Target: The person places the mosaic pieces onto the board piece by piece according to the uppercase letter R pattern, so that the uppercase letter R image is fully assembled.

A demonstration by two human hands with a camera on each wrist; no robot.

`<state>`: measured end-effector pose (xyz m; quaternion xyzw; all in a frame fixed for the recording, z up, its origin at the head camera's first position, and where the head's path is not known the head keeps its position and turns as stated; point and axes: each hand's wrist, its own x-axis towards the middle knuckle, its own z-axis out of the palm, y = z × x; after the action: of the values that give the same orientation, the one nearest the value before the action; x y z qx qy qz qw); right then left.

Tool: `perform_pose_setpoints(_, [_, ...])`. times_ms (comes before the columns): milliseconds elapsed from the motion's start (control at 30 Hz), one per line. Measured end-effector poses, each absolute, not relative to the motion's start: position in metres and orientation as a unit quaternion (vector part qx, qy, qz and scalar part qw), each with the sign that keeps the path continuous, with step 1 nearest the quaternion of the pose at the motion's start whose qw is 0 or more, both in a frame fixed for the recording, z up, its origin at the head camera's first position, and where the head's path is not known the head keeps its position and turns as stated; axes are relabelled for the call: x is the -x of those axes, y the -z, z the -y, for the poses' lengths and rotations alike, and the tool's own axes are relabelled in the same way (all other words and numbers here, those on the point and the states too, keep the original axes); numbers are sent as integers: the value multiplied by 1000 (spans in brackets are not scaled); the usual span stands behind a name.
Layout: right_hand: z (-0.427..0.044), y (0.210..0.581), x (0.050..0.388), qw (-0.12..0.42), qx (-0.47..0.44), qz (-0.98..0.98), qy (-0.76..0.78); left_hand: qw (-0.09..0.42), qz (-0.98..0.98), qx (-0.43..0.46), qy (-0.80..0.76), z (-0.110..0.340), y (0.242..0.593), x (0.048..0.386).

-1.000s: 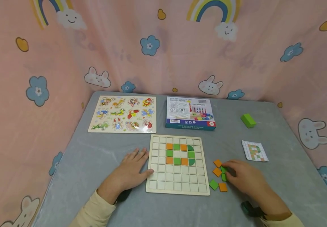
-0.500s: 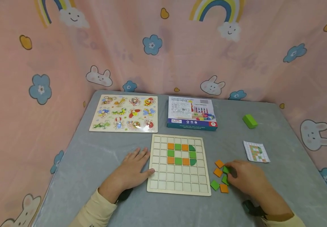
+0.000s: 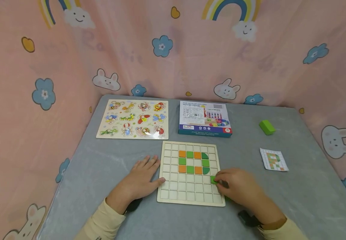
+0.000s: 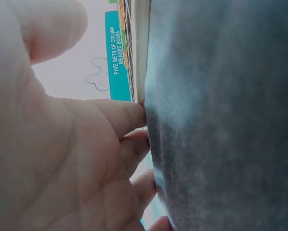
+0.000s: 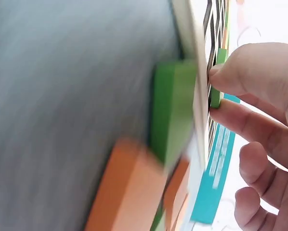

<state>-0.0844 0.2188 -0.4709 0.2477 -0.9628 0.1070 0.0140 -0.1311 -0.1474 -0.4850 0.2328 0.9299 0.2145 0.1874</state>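
Observation:
A wooden grid board (image 3: 182, 187) lies on the grey table, with a ring of orange, green and dark green tiles (image 3: 190, 169) set in its upper cells. My left hand (image 3: 140, 180) rests flat beside the board, its thumb touching the left edge. Over the right edge, my right hand (image 3: 239, 187) pinches a green square tile (image 3: 213, 180) between thumb and index finger. In the right wrist view that tile (image 5: 215, 97) is low over the grid. Loose orange tiles (image 5: 127, 187) and a green tile (image 5: 175, 106) lie by the board, mostly hidden under my right hand in the head view.
A pattern card (image 3: 274, 160) lies at the right, with a green block (image 3: 267, 127) behind it. At the back are a flat boxed toy (image 3: 205, 119) and an insect puzzle board (image 3: 132, 119). A pink patterned curtain (image 3: 185, 70) surrounds the table.
My right hand has lifted a green tile from the loose pile and carried it left onto the board's right side. My left hand keeps its place.

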Motion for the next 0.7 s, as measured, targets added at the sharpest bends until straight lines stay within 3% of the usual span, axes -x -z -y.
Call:
perform_pose_setpoints(233, [-194, 472, 92, 27, -297, 948, -111, 189, -928, -236, -220, 148, 484, 130])
perform_pose_setpoints(700, [-143, 473, 109, -4, -347, 931, -117, 176, -930, -240, -216, 149, 489, 131])
